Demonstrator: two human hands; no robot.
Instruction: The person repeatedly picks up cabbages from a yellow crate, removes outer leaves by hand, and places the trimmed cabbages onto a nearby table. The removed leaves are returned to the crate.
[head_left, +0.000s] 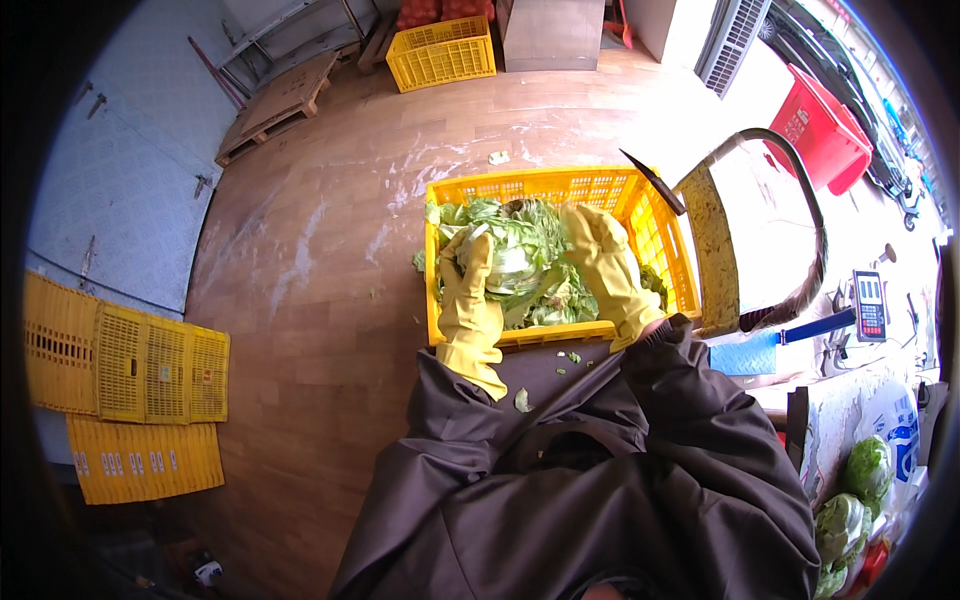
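A leafy green head of lettuce or cabbage (517, 259) sits over a yellow plastic crate (555, 334) in front of me. My left hand (469, 300), in a yellow rubber glove, grips the head's left side, thumb up near its white stem end. At the head's right side is my right hand (607, 262), gloved the same way, fingers close together; whether they pinch a leaf is hidden. Loose leaves (562, 300), some browned, fill the crate beneath. A dark-handled knife (660, 186) lies across the crate's far right corner, blade pointing away to the left.
Right of the crate stands a worn yellow board with a curved metal hoop (814, 202). Beyond it are a scale's blue platform (742, 358) and display (870, 306). More green heads (844, 525) lie lower right. Yellow crates (142, 367) stack at left; another crate (442, 56) stands ahead.
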